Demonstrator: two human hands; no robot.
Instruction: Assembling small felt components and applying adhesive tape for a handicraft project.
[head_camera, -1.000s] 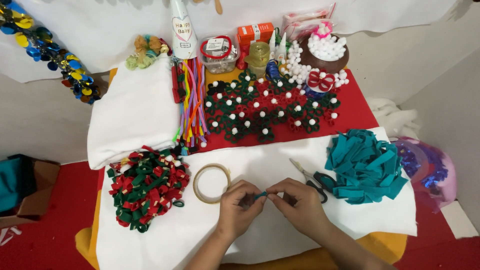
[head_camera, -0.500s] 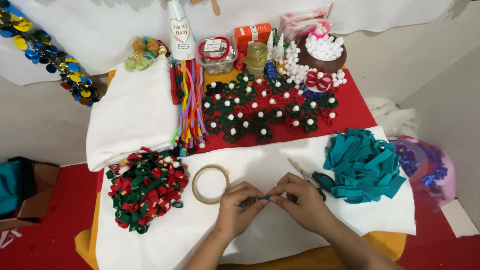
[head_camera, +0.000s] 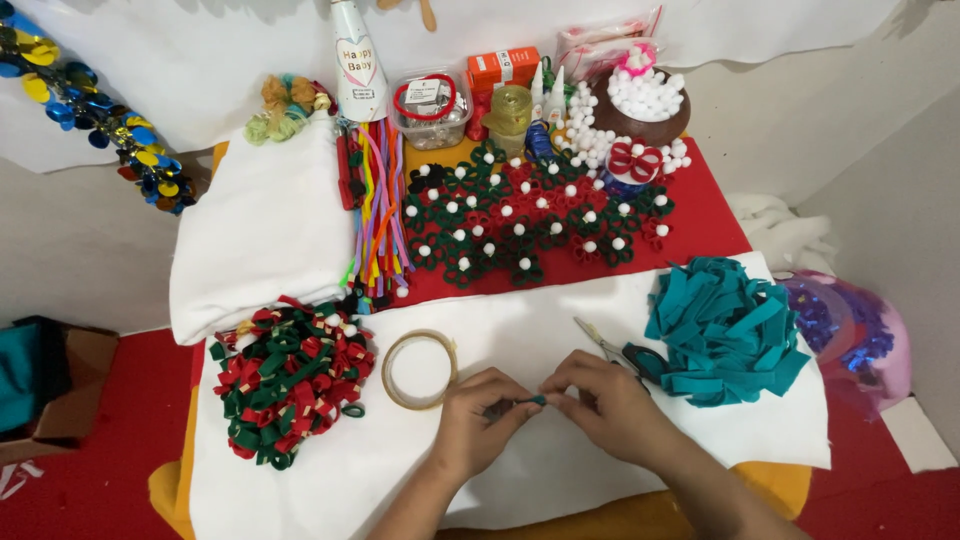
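Low in the middle of the frame, the person's left hand (head_camera: 478, 420) and right hand (head_camera: 600, 400) meet over a white cloth (head_camera: 540, 345); between them sits a small teal strip (head_camera: 532, 401), pinched at both ends, the fingertips of each hand pressed together on it so only a short piece shows. Just left of the left hand lies a tape roll (head_camera: 419, 369), flat on the cloth and not touched; further left, at the lower left, spreads a heap of red and green loops (head_camera: 290, 385). Just right of the right hand lie scissors (head_camera: 620, 353), their dark handles touching a pile of teal strips (head_camera: 725, 330) at the right of the frame. Above the cloth, in the centre, rows of green and red felt flowers with white centres (head_camera: 530, 225) cover a red mat (head_camera: 705, 215); to their left hangs a bundle of coloured pipe cleaners (head_camera: 375, 215), beside a folded white fabric (head_camera: 265, 235). At the top right stands a brown bowl of white pompoms (head_camera: 645, 105); a white party cone (head_camera: 357, 65) rises at the top centre.
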